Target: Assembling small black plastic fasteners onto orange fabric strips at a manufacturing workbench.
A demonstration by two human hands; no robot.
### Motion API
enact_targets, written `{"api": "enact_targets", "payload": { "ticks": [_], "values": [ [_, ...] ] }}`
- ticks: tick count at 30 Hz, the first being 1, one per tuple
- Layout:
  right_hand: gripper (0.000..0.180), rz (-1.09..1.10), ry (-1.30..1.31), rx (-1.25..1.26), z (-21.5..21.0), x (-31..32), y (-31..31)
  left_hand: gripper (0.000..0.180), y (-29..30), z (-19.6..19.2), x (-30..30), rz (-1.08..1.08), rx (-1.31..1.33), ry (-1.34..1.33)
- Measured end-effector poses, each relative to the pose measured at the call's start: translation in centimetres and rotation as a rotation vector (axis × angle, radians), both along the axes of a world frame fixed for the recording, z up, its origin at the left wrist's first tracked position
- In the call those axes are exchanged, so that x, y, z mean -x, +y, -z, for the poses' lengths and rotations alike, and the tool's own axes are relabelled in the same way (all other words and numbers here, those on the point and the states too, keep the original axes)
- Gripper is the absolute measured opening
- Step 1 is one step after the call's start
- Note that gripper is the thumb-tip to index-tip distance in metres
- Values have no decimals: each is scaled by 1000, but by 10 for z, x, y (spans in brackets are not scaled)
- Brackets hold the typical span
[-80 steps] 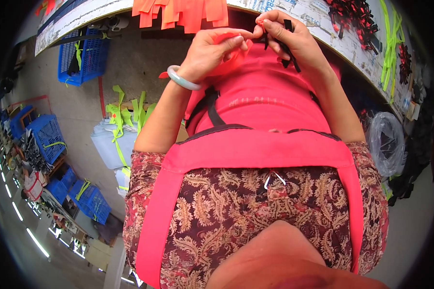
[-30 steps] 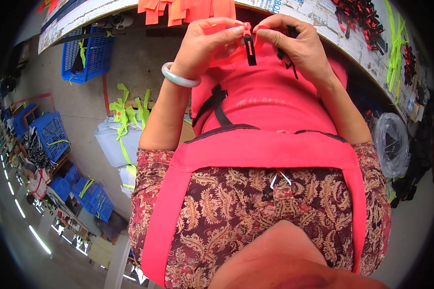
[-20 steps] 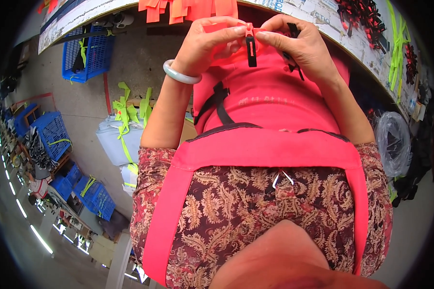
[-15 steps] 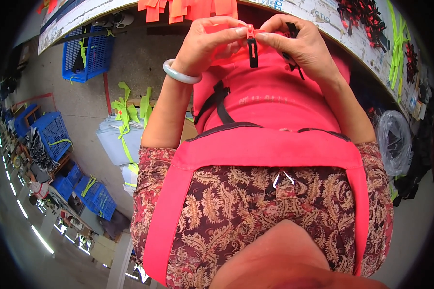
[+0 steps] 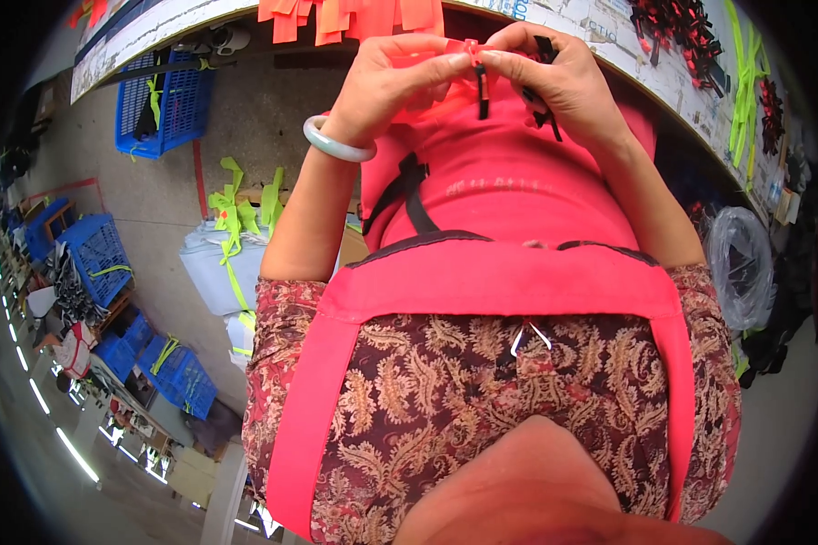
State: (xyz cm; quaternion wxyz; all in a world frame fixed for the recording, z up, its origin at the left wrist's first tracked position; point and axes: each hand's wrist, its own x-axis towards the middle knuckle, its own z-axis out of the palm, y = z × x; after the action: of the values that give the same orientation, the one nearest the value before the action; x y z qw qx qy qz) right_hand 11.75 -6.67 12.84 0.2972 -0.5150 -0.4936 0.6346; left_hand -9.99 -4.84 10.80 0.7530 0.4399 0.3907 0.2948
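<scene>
My left hand [image 5: 382, 89] pinches an orange strip [image 5: 461, 45], its thumb and forefinger meeting at the end. At that end sits a small red-orange zipper slider [image 5: 473, 52] with a black pull tab [image 5: 483, 98] hanging down. The thumb and forefinger of my right hand [image 5: 568, 91] close on the slider from the other side. More black pull tabs [image 5: 543, 50] are tucked in the right palm and stick out around the fingers. Both hands are above my red apron [image 5: 518, 154], at the table's near edge. Finger contact partly hides the slider.
Orange strips [image 5: 318, 20] hang over the white worktable's edge [image 5: 600, 20]. A pile of black and red zipper sliders [image 5: 677, 45] and yellow-green strips [image 5: 743, 86] lie to the right. Blue baskets [image 5: 180, 109] and a pale stack tied with strips [image 5: 214, 272] stand at left.
The black pull tab has turned from face-on to nearly edge-on. My fingers have shifted slightly around the slider; both hands remain close together.
</scene>
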Motion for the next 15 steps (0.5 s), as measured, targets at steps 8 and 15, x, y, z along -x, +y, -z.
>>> {"api": "enact_targets", "payload": {
  "ticks": [8,15],
  "values": [
    [16,19,23,-468,4,13,-12,13,-17,1,-10,-121,-442,31],
    [15,-28,-38,-761,6,17,-11,15,-18,0,-9,-159,-662,150]
  ]
}}
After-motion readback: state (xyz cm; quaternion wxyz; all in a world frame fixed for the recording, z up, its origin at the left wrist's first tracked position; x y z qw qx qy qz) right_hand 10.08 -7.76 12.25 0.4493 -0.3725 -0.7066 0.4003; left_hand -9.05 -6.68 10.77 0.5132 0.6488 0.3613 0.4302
